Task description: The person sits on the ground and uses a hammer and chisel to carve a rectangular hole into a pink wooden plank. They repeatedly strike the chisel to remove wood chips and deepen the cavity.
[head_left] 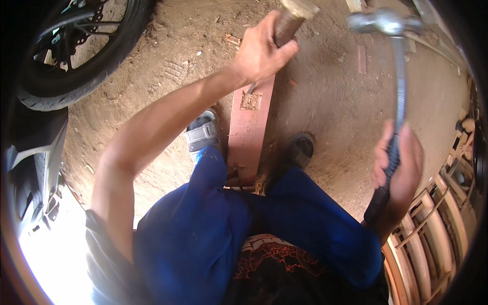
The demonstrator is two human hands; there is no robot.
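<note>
My left hand [264, 50] is wrapped round the thick handle of a chisel [288, 29], whose pale, battered top end points up and away from me. Below the fist, the chisel's metal blade reaches down into a roughly square, chipped recess in a reddish wooden plank [247, 127]. The plank lies lengthwise between my feet. Out to the right, my right hand [401, 160] grips the dark handle of a hammer [398, 76]. The hammer's metal head is raised, apart from the chisel, and slightly blurred.
A motorcycle wheel [119, 61] stands at the upper left. My sandalled feet flank the plank on sandy ground. Curved wooden pieces [432, 229] are stacked at the lower right. A small reddish wood offcut [361, 59] lies on the ground beyond the plank.
</note>
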